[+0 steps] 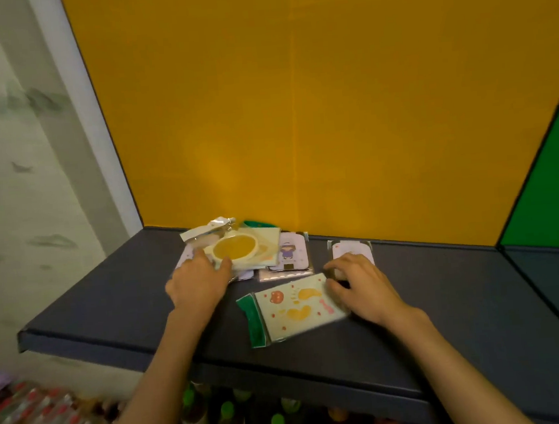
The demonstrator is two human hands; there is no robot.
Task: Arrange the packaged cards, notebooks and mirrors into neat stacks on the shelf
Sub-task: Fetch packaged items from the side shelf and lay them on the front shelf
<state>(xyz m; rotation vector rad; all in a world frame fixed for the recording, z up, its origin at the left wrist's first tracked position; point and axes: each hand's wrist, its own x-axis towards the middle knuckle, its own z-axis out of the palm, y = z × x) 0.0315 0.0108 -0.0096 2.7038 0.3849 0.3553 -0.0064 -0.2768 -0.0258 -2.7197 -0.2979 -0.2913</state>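
Two hands on dark shelf (118, 311), frame center. Left hand (197, 283) pinches round mirror (236, 248) atop messy pile. Right hand (364, 285), fingers curled, grips edge of green-spined notebook (295, 306). Purple card (353, 251) just behind right hand.

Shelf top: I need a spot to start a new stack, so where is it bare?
Bare shelf lies left of the left hand, and right of the right hand toward the green panel. The middle is crowded: mirror pile, purple cards, notebook.
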